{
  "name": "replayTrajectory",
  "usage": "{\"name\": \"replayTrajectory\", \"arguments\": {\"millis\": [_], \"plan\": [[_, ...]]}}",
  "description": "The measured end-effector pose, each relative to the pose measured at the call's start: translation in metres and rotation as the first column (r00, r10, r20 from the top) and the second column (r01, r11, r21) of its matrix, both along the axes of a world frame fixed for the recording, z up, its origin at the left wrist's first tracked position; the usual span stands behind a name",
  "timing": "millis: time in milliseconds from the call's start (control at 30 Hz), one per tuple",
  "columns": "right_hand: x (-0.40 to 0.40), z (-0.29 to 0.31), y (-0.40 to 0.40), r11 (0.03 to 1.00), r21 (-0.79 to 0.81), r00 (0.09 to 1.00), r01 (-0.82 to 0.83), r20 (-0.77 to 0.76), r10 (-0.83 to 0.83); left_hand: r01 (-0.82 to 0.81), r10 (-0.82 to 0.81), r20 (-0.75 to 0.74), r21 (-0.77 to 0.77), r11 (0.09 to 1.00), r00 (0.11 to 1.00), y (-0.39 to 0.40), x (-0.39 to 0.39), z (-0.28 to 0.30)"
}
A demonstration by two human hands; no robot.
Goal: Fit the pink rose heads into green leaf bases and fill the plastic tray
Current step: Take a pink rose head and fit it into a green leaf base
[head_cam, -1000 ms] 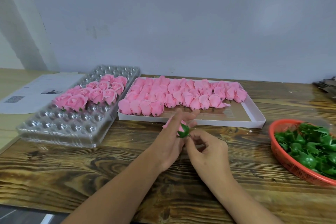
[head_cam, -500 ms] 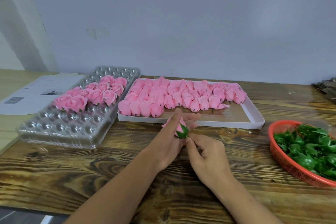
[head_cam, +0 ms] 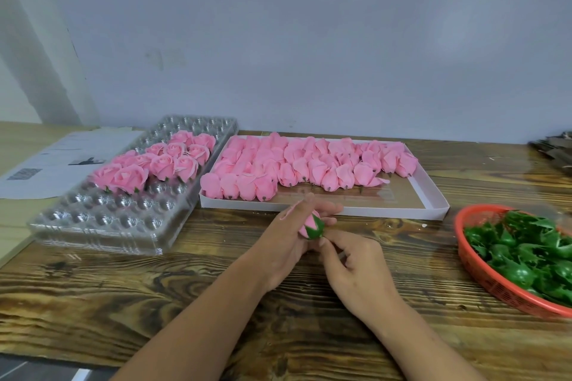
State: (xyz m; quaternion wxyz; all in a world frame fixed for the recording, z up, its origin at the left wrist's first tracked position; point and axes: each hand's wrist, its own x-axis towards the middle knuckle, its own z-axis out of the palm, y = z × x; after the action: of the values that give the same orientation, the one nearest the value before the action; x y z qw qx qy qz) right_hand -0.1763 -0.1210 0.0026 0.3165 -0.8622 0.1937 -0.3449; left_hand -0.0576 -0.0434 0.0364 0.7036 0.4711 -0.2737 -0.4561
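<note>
A pink rose head [head_cam: 310, 221] sits in a green leaf base [head_cam: 316, 229] just in front of the white box. My left hand [head_cam: 286, 244] holds the rose with its fingers wrapped round it. My right hand [head_cam: 356, 269] pinches the green base from below right. At the left, the clear plastic tray [head_cam: 102, 226] holds several finished roses [head_cam: 161, 164] in its far cells; its near cells are bare. A white box [head_cam: 433, 204] behind my hands carries several loose rose heads [head_cam: 297, 164].
A red basket [head_cam: 464, 244] of green leaf bases [head_cam: 526, 257] stands at the right edge of the wooden table [head_cam: 154, 303]. Printed papers [head_cam: 55, 164] lie far left behind the tray. Dark items [head_cam: 554, 148] lie at the far right.
The green base now sits further over the rose, with its leaf tips lying up along the petals. Both hands have stayed in the same spot.
</note>
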Motion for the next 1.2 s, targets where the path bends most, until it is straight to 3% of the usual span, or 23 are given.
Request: {"name": "replayTrajectory", "arguments": {"millis": [200, 433, 667, 900, 1033, 1200], "plan": [[0.000, -0.001, 0.000, 0.997, -0.074, 1.000, 0.007, -0.028, -0.009, 0.035, -0.036, 0.035, 0.018, 0.999, 0.999, 0.001, 0.002, 0.001], [0.000, 0.001, 0.001, 0.997, 0.069, 0.999, -0.046, -0.007, 0.046, 0.061, -0.060, -0.030, 0.021, 0.998, 0.998, 0.000, 0.007, -0.004], [0.000, 0.005, 0.002, 0.994, 0.083, 0.995, -0.066, 0.074, 0.059, 0.067, -0.068, 0.031, 0.031, 0.997, 0.997, -0.005, 0.011, -0.010], [0.000, 0.005, 0.002, 0.993, 0.095, 0.995, -0.069, 0.081, 0.062, -0.133, 0.129, 0.251, 0.000, 0.991, 0.959, -0.006, 0.008, -0.014], [0.000, 0.003, -0.001, 0.995, 0.090, 0.998, -0.033, 0.057, 0.028, -0.268, 0.295, 0.440, -0.123, 0.955, 0.848, -0.006, 0.007, -0.017], [0.000, 0.002, -0.002, 0.997, 0.072, 1.000, -0.009, 0.016, 0.008, -0.301, 0.309, 0.605, -0.118, 0.946, 0.734, -0.005, 0.009, -0.021]]}}
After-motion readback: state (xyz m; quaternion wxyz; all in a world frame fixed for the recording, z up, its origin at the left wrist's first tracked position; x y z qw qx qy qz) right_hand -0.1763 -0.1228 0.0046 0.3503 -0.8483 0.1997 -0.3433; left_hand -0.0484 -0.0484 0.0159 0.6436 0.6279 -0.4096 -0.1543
